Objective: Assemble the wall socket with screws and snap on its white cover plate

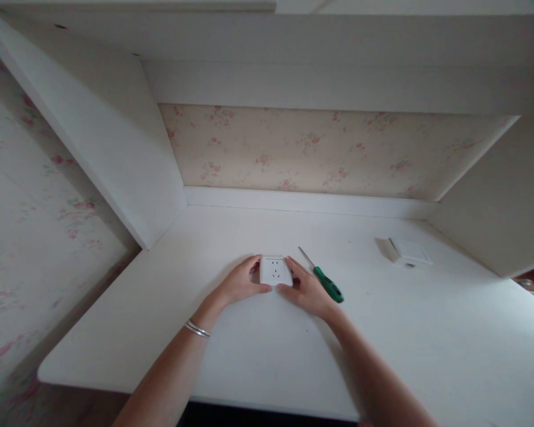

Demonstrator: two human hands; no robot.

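Observation:
A white wall socket [275,273] with several dark slots faces up at the middle of the white desk. My left hand [244,277] grips its left edge, thumb at the near corner and fingers at the far one. On the opposite side, my right hand [308,287] holds the right edge in the same way. Just beyond my right hand lies a screwdriver [328,284] with a green handle, its thin metal shaft pointing away to the left. The underside of the socket is hidden.
A white box-shaped piece [409,252] rests on the desk [249,356] at the right. White side panels [102,118] rise left and right, and a shelf [293,41] hangs overhead. Flowered wallpaper [302,148] covers the back wall.

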